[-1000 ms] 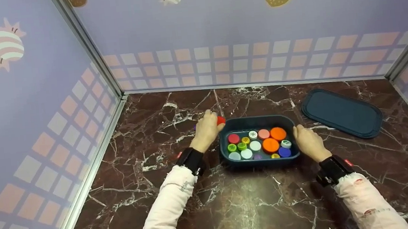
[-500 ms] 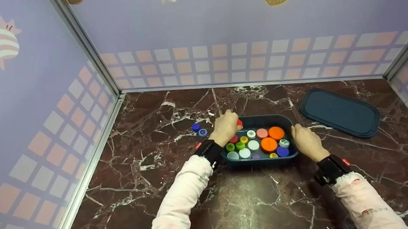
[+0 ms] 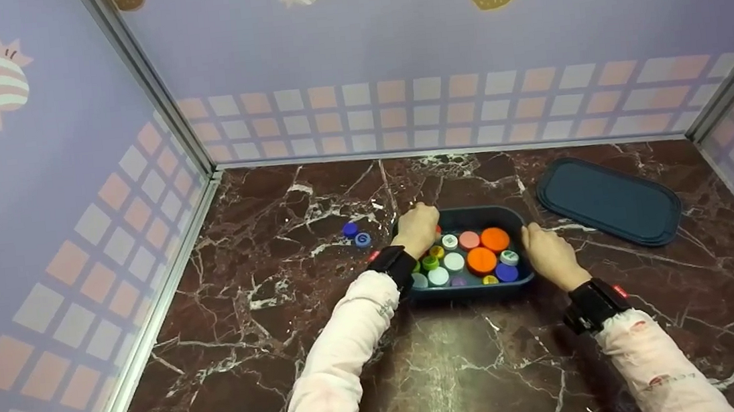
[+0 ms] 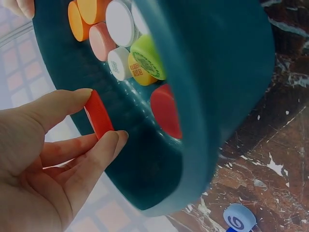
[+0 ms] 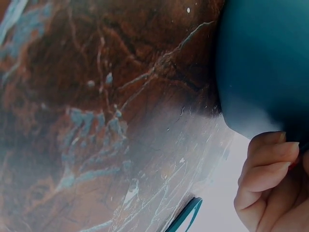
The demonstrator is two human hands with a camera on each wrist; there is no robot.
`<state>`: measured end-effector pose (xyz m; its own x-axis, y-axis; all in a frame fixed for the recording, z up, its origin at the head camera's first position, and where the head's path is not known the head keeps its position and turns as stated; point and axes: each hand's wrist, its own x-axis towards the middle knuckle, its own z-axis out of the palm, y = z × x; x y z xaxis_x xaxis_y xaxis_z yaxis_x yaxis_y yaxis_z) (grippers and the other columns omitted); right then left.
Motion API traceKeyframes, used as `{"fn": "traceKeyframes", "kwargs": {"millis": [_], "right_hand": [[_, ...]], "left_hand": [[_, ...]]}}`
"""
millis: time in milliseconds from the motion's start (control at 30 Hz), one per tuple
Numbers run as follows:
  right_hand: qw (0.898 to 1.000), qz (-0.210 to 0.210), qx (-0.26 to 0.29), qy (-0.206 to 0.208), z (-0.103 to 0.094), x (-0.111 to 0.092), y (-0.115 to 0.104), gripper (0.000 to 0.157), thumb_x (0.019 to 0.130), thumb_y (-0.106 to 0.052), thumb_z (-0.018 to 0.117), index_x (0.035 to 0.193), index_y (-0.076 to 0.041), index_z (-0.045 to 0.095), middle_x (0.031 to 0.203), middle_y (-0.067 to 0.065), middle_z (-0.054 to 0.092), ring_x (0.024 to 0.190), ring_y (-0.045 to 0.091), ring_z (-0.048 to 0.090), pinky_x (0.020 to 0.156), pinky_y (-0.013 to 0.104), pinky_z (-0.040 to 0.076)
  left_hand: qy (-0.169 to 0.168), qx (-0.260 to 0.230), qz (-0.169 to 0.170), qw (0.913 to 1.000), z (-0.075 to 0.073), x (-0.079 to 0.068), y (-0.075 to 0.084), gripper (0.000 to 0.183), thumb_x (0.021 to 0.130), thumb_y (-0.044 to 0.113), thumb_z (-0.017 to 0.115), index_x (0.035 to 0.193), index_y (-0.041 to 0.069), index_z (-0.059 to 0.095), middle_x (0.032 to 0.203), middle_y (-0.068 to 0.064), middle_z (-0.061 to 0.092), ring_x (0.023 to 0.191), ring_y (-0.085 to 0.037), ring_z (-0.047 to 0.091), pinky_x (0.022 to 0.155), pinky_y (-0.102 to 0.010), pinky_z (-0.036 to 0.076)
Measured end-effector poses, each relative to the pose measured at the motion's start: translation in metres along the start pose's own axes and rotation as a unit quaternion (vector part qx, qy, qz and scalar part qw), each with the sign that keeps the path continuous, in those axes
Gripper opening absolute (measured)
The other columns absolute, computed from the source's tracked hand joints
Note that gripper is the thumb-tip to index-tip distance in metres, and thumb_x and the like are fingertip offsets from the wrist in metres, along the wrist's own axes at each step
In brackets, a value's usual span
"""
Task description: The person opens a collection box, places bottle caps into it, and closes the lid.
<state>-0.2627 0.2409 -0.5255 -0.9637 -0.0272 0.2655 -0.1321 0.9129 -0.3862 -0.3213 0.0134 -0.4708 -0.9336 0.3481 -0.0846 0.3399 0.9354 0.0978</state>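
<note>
My left hand (image 3: 417, 228) is over the left end of a dark teal plastic box (image 3: 476, 292), pinching a red bottle cap (image 4: 99, 115) between thumb and fingertips. In the left wrist view the cap is held on edge, inside the box opening. Several bottle caps lie in the box, among them orange caps (image 3: 482, 261), white, green and yellow ones, and another red cap (image 4: 165, 111) on the floor below. At the box's right end my right hand (image 3: 552, 257) grips the rim with curled fingers, seen close against the outer wall in the right wrist view.
A dark teal lid (image 3: 609, 201) lies flat on the marbled table at the back right. Left of the box are a dark blue cap (image 3: 350, 230) and a lighter blue cap (image 3: 362, 240). Patterned panels (image 3: 351, 46) border the table.
My left hand has moved right with the red cap, from beside the box to over its left end, uncovering the two blue caps. My right hand stays at the rim.
</note>
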Motion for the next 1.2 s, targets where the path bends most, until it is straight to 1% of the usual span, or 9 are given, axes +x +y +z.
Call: {"fn": "traceKeyframes", "kwargs": {"millis": [167, 300, 400, 533, 633, 767, 833, 1067, 1200], "right_hand": [[1.000, 0.000, 0.003, -0.002, 0.000, 0.000, 0.001, 0.029, 0.096, -0.016, 0.038, 0.074, 0.002, 0.041, 0.063, 0.029, 0.051, 0.058, 0.049, 0.053, 0.044, 0.057, 0.039], [1.000, -0.015, -0.003, 0.013, 0.002, -0.001, 0.000, 0.029, 0.096, -0.015, 0.038, 0.073, 0.003, 0.040, 0.061, 0.030, 0.050, 0.056, 0.049, 0.053, 0.043, 0.057, 0.039], [0.999, -0.023, -0.004, 0.025, 0.003, -0.002, -0.001, 0.029, 0.096, -0.014, 0.039, 0.073, 0.003, 0.040, 0.060, 0.030, 0.050, 0.054, 0.049, 0.052, 0.042, 0.056, 0.039], [1.000, -0.014, -0.001, 0.016, 0.002, -0.001, -0.001, 0.029, 0.096, -0.015, 0.039, 0.074, 0.003, 0.040, 0.062, 0.031, 0.051, 0.056, 0.049, 0.052, 0.043, 0.057, 0.039], [1.000, -0.002, 0.003, 0.003, 0.000, -0.001, 0.000, 0.029, 0.096, -0.016, 0.038, 0.075, 0.003, 0.040, 0.065, 0.032, 0.051, 0.058, 0.050, 0.053, 0.045, 0.058, 0.039], [1.000, 0.003, 0.005, 0.000, 0.000, 0.000, 0.000, 0.029, 0.096, -0.016, 0.038, 0.075, 0.003, 0.040, 0.066, 0.032, 0.052, 0.059, 0.050, 0.053, 0.045, 0.058, 0.039], [1.000, 0.002, 0.003, 0.001, 0.000, 0.000, 0.001, 0.028, 0.096, -0.016, 0.038, 0.075, 0.003, 0.041, 0.065, 0.032, 0.051, 0.058, 0.050, 0.053, 0.045, 0.058, 0.039], [1.000, -0.001, 0.002, 0.006, 0.001, 0.000, 0.001, 0.028, 0.096, -0.016, 0.039, 0.074, 0.002, 0.040, 0.064, 0.031, 0.051, 0.057, 0.050, 0.053, 0.044, 0.057, 0.039], [1.000, -0.006, 0.001, 0.009, 0.000, -0.001, 0.000, 0.029, 0.096, -0.015, 0.039, 0.073, 0.002, 0.040, 0.062, 0.031, 0.050, 0.057, 0.049, 0.053, 0.044, 0.057, 0.039]], "left_hand": [[-0.008, 0.002, -0.008, 0.9999, 0.002, 0.004, 0.002, 0.020, 0.081, 0.025, 0.069, 0.094, 0.010, 0.066, 0.104, -0.012, 0.056, 0.086, -0.025, 0.059, 0.068, -0.037, 0.048], [-0.007, 0.003, -0.010, 0.9999, 0.005, 0.005, 0.002, 0.018, 0.081, 0.024, 0.068, 0.094, 0.010, 0.068, 0.105, -0.012, 0.056, 0.084, -0.025, 0.060, 0.066, -0.037, 0.048], [-0.009, 0.005, -0.013, 0.9999, 0.007, 0.005, 0.001, 0.024, 0.080, 0.027, 0.068, 0.097, 0.010, 0.067, 0.104, -0.011, 0.056, 0.085, -0.025, 0.060, 0.066, -0.037, 0.048], [-0.011, 0.003, -0.015, 0.9998, 0.005, 0.005, 0.000, 0.033, 0.079, 0.033, 0.069, 0.103, 0.010, 0.066, 0.104, -0.011, 0.055, 0.089, -0.025, 0.059, 0.069, -0.039, 0.048], [-0.005, 0.000, -0.011, 0.9999, 0.002, 0.004, -0.001, 0.034, 0.080, 0.033, 0.069, 0.105, 0.010, 0.065, 0.106, -0.011, 0.056, 0.089, -0.026, 0.059, 0.070, -0.039, 0.048], [0.005, -0.005, -0.004, 1.0000, 0.001, 0.003, -0.004, 0.033, 0.080, 0.031, 0.069, 0.105, 0.011, 0.066, 0.114, -0.014, 0.055, 0.089, -0.026, 0.059, 0.069, -0.038, 0.048], [0.007, -0.006, -0.003, 1.0000, 0.000, 0.003, -0.005, 0.033, 0.079, 0.031, 0.070, 0.104, 0.010, 0.067, 0.115, -0.015, 0.055, 0.089, -0.026, 0.059, 0.069, -0.038, 0.048], [0.009, 0.000, -0.004, 0.9999, 0.000, 0.003, -0.007, 0.035, 0.076, 0.032, 0.072, 0.102, 0.009, 0.067, 0.106, -0.011, 0.058, 0.088, -0.024, 0.060, 0.070, -0.037, 0.048], [0.020, 0.002, 0.000, 0.9998, -0.002, 0.001, -0.009, 0.035, 0.076, 0.032, 0.071, 0.101, 0.009, 0.067, 0.104, -0.010, 0.058, 0.087, -0.025, 0.060, 0.069, -0.037, 0.049]]}}
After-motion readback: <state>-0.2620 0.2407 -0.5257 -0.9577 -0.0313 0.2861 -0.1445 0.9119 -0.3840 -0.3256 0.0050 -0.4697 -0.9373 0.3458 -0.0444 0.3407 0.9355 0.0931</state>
